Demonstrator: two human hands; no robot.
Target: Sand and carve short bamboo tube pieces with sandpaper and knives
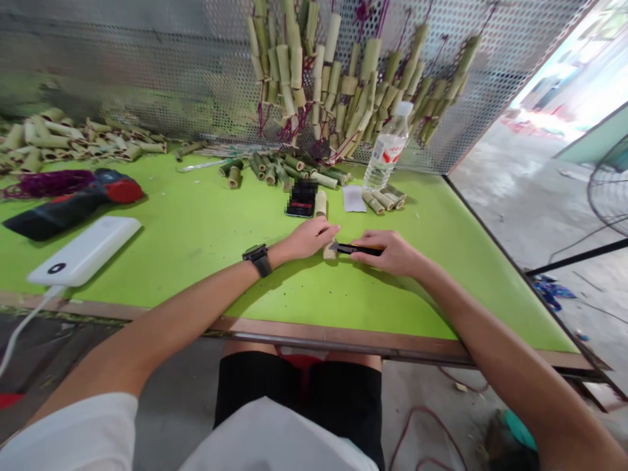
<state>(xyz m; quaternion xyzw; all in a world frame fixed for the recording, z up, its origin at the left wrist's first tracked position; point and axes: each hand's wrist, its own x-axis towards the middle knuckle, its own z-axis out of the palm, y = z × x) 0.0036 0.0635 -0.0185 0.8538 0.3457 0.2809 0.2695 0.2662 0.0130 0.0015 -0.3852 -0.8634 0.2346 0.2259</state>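
Note:
On the green tabletop my left hand (pixel 310 238) is closed over a pale bamboo tube (pixel 320 204), which sticks out above and below the fingers. In my right hand (pixel 390 252) is a dark utility knife (pixel 360 250), held with its tip pointing left. The blade's tip touches or nearly touches the lower end of the tube, just beside my left fingers. A black phone (pixel 301 198), partly blurred out, lies just beyond my left hand. To its right is a small pale paper (pixel 354 198).
A water bottle (pixel 386 147) stands by several short bamboo pieces (pixel 385 201). Bamboo bundles on purple string (pixel 338 85) hang from the mesh panel (pixel 161 72). Leftward lie a power bank (pixel 86 252) with a cable, a black-and-red power tool (pixel 73 201) and a bamboo pile (pixel 63 139).

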